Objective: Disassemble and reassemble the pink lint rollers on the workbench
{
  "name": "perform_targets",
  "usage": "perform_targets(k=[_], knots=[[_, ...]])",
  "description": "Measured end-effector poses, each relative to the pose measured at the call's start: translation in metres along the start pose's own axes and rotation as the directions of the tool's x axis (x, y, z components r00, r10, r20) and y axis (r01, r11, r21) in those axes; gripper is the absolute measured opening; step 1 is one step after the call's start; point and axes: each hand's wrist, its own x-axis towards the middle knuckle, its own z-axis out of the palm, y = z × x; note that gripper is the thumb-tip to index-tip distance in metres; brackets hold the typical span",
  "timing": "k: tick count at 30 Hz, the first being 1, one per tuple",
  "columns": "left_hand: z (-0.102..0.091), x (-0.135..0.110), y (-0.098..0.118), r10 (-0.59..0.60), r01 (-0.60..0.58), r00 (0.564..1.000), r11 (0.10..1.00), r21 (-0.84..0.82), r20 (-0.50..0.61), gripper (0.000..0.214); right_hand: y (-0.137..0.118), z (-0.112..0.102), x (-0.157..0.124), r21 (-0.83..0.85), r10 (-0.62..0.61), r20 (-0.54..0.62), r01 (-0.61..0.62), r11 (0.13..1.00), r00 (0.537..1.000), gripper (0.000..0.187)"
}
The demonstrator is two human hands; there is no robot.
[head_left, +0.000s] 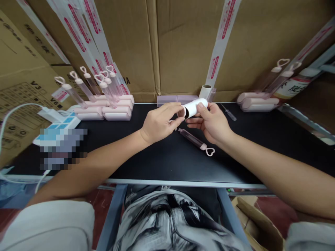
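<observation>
While the right hand (214, 122) grips a white tube (195, 107): left hand (160, 122) pinches a pink piece (181, 111) beside its open end, above the surface (154, 158), toward the far edge.
Heart-handled stick (193, 138): lying nearer the front edge.

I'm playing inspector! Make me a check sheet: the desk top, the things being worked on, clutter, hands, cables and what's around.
Surface: black tabletop, pale front edge.
Work things: white tube, small pink part; heart-looped clear tube lying nearby.
Clutter: pink blocks and upright heart-topped tubes on both sides; labelled bottle at right.
Hands: left hand holds the pink part; right hand, the white tube.
Cables: white cable near power strip.
Surroundings: cardboard behind; open carton below right.
</observation>
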Motion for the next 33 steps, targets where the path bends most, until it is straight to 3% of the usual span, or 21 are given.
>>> perform_targets(k=[9, 12, 18, 22, 26, 28, 30, 32, 33], knots=[[0.005, -0.004, -0.001, 0.082, -0.072, 0.995, 0.984, 0.161, -0.052, 0.030, 0.001, 0.005, -0.006, 0.094, 0.053, 0.058, -0.058, 0.994, 0.997, 0.059], [0.006, -0.007, -0.002, 0.046, -0.041, 0.999, 0.986, 0.159, -0.028, 0.028, 0.001, 0.005, -0.008, 0.129, 0.072, 0.076, -0.081, 0.988, 0.995, 0.055], [0.014, -0.013, 0.002, -0.173, 0.173, 0.984, 0.985, -0.003, 0.045, 0.032, 0.000, 0.010, -0.016, 0.123, 0.092, 0.058, -0.099, 0.988, 0.994, 0.048], [0.010, -0.008, 0.003, -0.152, 0.157, 0.987, 0.981, -0.117, 0.051, 0.034, -0.001, 0.007, -0.012, 0.099, 0.060, 0.041, -0.063, 0.993, 0.997, 0.045], [-0.002, -0.001, -0.005, -0.149, 0.174, 0.981, 0.959, -0.224, 0.127, 0.035, -0.006, -0.004, 0.000, 0.008, -0.074, -0.025, 0.074, 0.997, 0.997, 0.047], [-0.005, -0.001, -0.009, -0.284, 0.329, 0.940, 0.902, -0.280, 0.190, 0.040, -0.008, -0.007, 0.003, -0.087, -0.140, -0.030, 0.137, 0.987, 0.990, 0.052], [-0.004, -0.002, -0.009, -0.437, 0.549, 0.831, 0.748, -0.374, 0.344, 0.050, -0.008, -0.007, 0.002, -0.159, -0.187, 0.024, 0.188, 0.969, 0.982, 0.060], [-0.001, -0.004, -0.007, -0.465, 0.702, 0.706, 0.562, -0.438, 0.534, 0.068, -0.007, -0.004, -0.004, -0.181, -0.204, 0.115, 0.223, 0.958, 0.972, 0.069], [0.001, -0.005, -0.005, -0.445, 0.737, 0.668, 0.504, -0.449, 0.596, 0.080, -0.006, -0.002, -0.007, -0.179, -0.201, 0.159, 0.228, 0.957, 0.967, 0.073]])
